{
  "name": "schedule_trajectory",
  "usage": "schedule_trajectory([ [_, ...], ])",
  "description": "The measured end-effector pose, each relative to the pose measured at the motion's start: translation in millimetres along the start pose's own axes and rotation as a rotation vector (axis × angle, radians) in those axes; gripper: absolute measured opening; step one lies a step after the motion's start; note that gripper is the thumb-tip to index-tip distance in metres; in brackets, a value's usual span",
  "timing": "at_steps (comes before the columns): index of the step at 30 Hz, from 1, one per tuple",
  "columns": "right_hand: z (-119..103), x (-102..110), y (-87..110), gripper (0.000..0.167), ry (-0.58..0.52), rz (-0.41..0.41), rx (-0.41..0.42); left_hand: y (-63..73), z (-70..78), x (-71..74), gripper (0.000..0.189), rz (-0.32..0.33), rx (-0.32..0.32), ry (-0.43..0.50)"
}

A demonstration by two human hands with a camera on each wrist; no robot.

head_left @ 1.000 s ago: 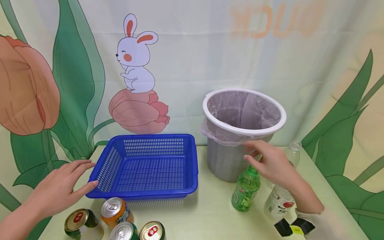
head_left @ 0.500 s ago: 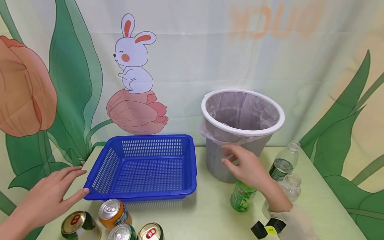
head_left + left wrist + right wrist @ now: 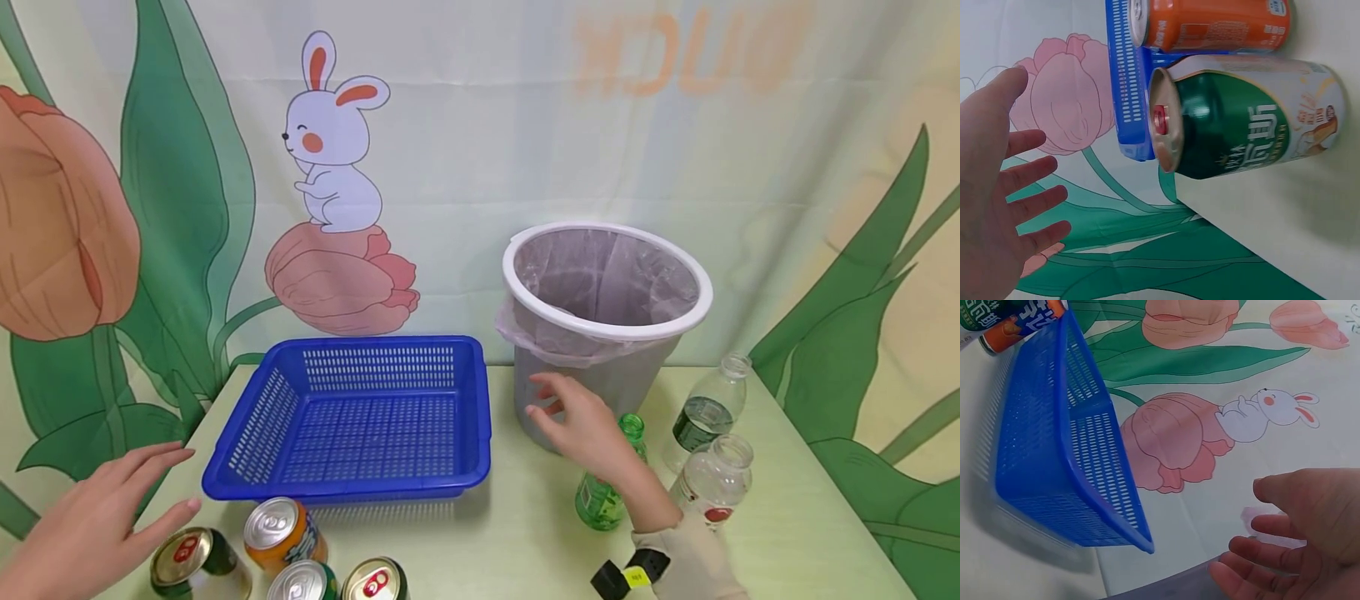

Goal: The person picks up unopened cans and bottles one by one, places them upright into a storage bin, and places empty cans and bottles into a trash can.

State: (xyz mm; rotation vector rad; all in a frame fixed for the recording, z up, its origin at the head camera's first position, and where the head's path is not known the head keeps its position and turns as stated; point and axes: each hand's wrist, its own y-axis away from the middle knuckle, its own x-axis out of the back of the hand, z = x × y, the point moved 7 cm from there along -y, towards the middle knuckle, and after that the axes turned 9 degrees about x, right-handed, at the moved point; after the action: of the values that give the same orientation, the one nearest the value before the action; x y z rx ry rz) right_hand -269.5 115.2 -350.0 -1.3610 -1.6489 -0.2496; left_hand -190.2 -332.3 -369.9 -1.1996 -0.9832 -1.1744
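My left hand [image 3: 97, 521] hovers at the lower left with fingers spread, holding nothing. Nearest to it stands a green and white drink can [image 3: 198, 565] with a red tab, seen large in the left wrist view. Beside that can are an orange soda can [image 3: 285, 535], a green can [image 3: 303, 582] and a gold-topped can [image 3: 375, 579]. My right hand [image 3: 581, 421], fingers loosely bent, is in the air in front of the grey bin [image 3: 540, 396] and holds nothing. Its wrist partly hides a green plastic bottle [image 3: 596, 500].
A blue plastic basket [image 3: 375, 483] with nothing in it stands left of the bin. At the right are a clear bottle with a dark label [image 3: 703, 421] and a wide-mouthed clear bottle [image 3: 716, 483]. A printed curtain [image 3: 450, 167] hangs behind.
My right hand has moved left, away from the bottles at the right, uncovering the two clear ones. My left hand has drawn back left and down from the basket's edge.
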Motion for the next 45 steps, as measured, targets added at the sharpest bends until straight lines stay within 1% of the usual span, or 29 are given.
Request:
schedule_trajectory([
  [3, 3, -8, -0.3, 0.042, -0.013, 0.004, -0.02, 3.1, -3.4, -4.6, 0.065, -0.017, 0.013, 0.006],
  [7, 9, -17, -0.5, 0.041, -0.046, 0.028, -0.055, 6.4, -4.6, -6.2, 0.063, 0.003, 0.0, 0.013],
  [10, 14, -24, -0.9, 0.041, -0.067, 0.044, -0.081, 9.0, -6.6, -9.5, 0.065, -0.008, 0.013, 0.024],
  [12, 17, -28, -1.2, 0.041, -0.083, 0.048, -0.099, 10.7, -8.1, -13.2, 0.067, -0.026, 0.03, 0.035],
  [14, 21, -34, -1.5, 0.041, -0.122, 0.046, -0.125, 12.7, -8.8, -18.4, 0.068, -0.052, 0.045, 0.051],
  [19, 30, -48, -0.8, 0.041, -0.269, 0.035, -0.193, 17.5, -5.7, -30.3, 0.064, -0.061, 0.033, 0.083],
  [23, 37, -58, -0.7, 0.041, -0.315, 0.034, -0.233, 19.4, -4.1, -38.2, 0.066, -0.075, 0.028, 0.08],
  [25, 41, -63, -1.6, 0.042, -0.33, 0.034, -0.251, 19.2, -4.3, -42.0, 0.069, -0.092, 0.038, 0.072],
  [28, 46, -70, -3.0, 0.043, -0.365, 0.028, -0.278, 18.8, -5.1, -48.3, 0.075, -0.138, 0.059, 0.062],
  [33, 51, -81, -5.6, 0.046, -0.414, 0.004, -0.309, 16.8, -7.9, -61.5, 0.091, -0.292, 0.102, 0.059],
  [35, 53, -85, -7.0, 0.046, -0.421, -0.004, -0.32, 16.6, -9.4, -65.0, 0.093, -0.331, 0.111, 0.058],
  [38, 56, -92, -9.8, 0.048, -0.427, -0.018, -0.332, 17.9, -11.6, -68.8, 0.095, -0.363, 0.131, 0.058],
  [41, 58, -99, -12.5, 0.049, -0.438, -0.04, -0.339, 19.5, -12.4, -71.9, 0.095, -0.388, 0.136, 0.074],
  [45, 58, -108, -15.0, 0.052, -0.488, -0.067, -0.342, 20.5, -13.4, -77.0, 0.094, -0.431, 0.147, 0.107],
])
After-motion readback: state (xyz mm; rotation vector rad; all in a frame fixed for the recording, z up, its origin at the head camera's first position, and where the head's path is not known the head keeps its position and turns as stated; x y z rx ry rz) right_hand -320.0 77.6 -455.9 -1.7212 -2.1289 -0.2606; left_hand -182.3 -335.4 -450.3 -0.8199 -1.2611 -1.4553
